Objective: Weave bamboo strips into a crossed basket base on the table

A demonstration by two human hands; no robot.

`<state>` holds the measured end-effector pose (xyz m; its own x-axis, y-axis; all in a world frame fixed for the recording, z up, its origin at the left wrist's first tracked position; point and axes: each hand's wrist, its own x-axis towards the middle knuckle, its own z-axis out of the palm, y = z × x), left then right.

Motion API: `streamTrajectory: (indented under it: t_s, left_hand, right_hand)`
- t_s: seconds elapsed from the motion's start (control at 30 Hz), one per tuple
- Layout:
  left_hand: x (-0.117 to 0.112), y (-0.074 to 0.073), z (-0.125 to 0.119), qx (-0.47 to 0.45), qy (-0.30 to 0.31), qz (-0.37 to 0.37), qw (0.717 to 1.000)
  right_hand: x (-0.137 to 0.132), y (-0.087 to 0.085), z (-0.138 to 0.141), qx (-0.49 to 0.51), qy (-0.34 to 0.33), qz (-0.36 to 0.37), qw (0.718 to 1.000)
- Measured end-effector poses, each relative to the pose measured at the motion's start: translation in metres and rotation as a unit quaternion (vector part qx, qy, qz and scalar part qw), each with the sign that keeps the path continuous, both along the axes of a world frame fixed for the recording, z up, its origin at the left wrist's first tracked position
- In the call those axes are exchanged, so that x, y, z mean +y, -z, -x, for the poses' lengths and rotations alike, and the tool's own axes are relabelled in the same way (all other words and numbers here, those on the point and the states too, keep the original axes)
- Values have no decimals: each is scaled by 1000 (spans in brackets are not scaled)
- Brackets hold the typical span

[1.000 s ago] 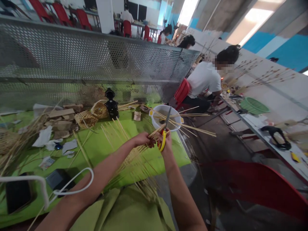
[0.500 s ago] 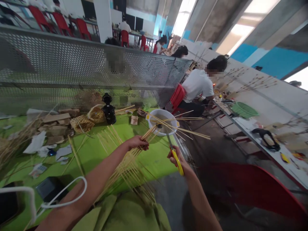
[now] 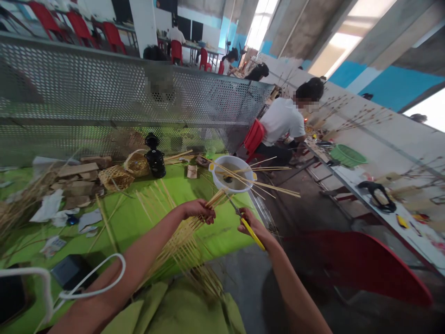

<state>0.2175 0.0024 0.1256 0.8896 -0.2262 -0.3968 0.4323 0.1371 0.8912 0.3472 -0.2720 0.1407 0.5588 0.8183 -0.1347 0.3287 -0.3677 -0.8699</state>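
My left hand (image 3: pixel 201 210) is closed around a bundle of pale bamboo strips (image 3: pixel 216 198), whose ends point up and to the right. Those strips belong to a loosely woven bamboo piece (image 3: pixel 182 241) that hangs over the table's front edge toward my lap. In my right hand (image 3: pixel 254 225) are yellow-handled scissors (image 3: pixel 253 233). Their blades reach up and left to the tips of the bundle; whether they touch the strips is hard to tell. Just beyond stands a white basin (image 3: pixel 232 188) with water in it, and several long strips lie across its rim.
On the green tabletop (image 3: pixel 229 232) stand a black canister (image 3: pixel 155 162) and small woven baskets (image 3: pixel 116 177), with brown blocks and scrap paper to the left. A white cable (image 3: pixel 118 273) loops by my left forearm. A perforated metal screen (image 3: pixel 205 99) borders the back. A person (image 3: pixel 283 123) sits beyond.
My right hand has turned the scissors leftward, bringing the blades from beside the basin to the ends of the held strips. The left hand keeps its hold. The view has shifted slightly.
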Motion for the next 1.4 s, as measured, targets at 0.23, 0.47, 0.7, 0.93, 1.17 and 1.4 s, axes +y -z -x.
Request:
streamTrajectory:
  t_s: [0.23, 0.47, 0.7, 0.93, 1.17, 1.4]
  left_hand:
    - [0, 1, 2, 0, 0, 13, 1000]
    - [2, 2, 2, 3, 45, 24, 999]
    - [0, 1, 0, -7, 57, 7, 998]
    - [-7, 3, -4, 7, 90, 0, 996]
    - [-6, -1, -3, 3, 107, 1, 994]
    - [-8, 1, -3, 8, 126, -6, 992]
  right_hand:
    - [3, -15, 2, -70, 9, 33, 997]
    - [-2, -16, 2, -69, 13, 54, 996]
    - [-13, -15, 8, -69, 27, 90, 993]
    - [-10, -20, 11, -72, -27, 41, 996]
    - [-8, -20, 10, -87, 9, 62, 994]
    - [-16, -19, 8, -103, 14, 83, 991]
